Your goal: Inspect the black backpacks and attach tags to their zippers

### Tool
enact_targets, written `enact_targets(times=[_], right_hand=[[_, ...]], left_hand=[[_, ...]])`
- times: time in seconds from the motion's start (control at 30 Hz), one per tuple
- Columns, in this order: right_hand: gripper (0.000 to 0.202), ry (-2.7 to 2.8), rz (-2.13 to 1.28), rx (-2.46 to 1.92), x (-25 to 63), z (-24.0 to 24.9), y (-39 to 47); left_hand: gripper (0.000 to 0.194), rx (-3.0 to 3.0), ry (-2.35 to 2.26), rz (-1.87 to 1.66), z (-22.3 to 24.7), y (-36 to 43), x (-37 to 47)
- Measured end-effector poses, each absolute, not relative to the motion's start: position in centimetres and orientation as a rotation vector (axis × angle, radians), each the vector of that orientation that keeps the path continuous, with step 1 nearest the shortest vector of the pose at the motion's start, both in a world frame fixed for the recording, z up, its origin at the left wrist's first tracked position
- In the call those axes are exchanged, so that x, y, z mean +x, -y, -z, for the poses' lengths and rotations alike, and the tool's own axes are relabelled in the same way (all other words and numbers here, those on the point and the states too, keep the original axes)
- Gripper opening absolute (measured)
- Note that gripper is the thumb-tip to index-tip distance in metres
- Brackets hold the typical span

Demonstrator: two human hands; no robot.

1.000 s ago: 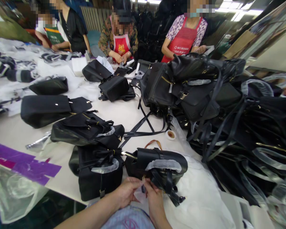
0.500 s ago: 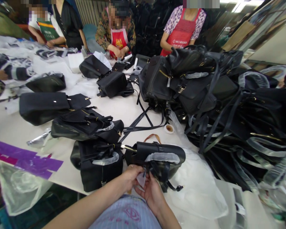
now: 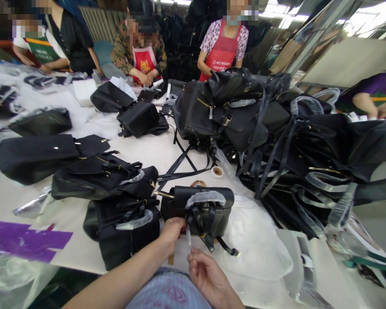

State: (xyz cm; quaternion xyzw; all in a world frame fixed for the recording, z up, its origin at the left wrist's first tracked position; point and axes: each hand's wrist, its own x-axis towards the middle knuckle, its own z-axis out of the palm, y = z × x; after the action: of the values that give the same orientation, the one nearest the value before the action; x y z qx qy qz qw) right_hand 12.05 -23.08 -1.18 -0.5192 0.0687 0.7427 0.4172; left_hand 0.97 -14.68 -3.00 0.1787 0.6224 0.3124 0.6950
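A black backpack [image 3: 217,214] lies in front of me, its handle [image 3: 206,197] wrapped in clear plastic and its dark straps bunched on the near side. At its near left side my left hand [image 3: 173,231] has its fingers closed; the fingertips are partly hidden against the bag. A thin translucent plastic strip [image 3: 188,236] hangs down from beside those fingertips. Its lower end is pinched between the thumb and fingers of my right hand [image 3: 203,270], which is below the bag and apart from it. What exactly the left fingers grip is hard to see.
Another black backpack [image 3: 125,231] stands just left, with more behind it. A large pile of black bags [image 3: 260,120] fills the right side. Clear plastic sheeting [image 3: 260,240] lies right of my hands. A small round dish [image 3: 217,172] sits beyond the bag. Co-workers stand across the table [image 3: 141,150].
My right hand has moved down and away from the bag, drawing the plastic strip out straight. My left hand stays at the bag. The view has turned to the right.
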Motion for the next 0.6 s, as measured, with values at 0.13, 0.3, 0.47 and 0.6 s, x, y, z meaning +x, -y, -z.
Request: enact_targets(times=[0.13,0.3,0.47,0.6], right_hand=[[0.039,0.483,-1.497,-1.652,11.7,0.4,22.4],[0.037,0.755,-1.465,-1.749,10.1,2.0,20.3],[0.027,0.712,-1.527,-1.722,11.5,2.4,22.4],[0.031,0.607,-1.208,-1.858,19.5,1.6,26.3]], left_hand=[[0.009,0.442,-1.384,-0.691,2.8,14.4,0.9],[0.015,0.497,-1.356,-0.622,2.0,14.6,0.5],[0.024,0.528,-1.282,-0.466,1.3,13.9,-0.6],[0.039,0.614,-1.314,-0.355,1.6,12.4,-1.3]])
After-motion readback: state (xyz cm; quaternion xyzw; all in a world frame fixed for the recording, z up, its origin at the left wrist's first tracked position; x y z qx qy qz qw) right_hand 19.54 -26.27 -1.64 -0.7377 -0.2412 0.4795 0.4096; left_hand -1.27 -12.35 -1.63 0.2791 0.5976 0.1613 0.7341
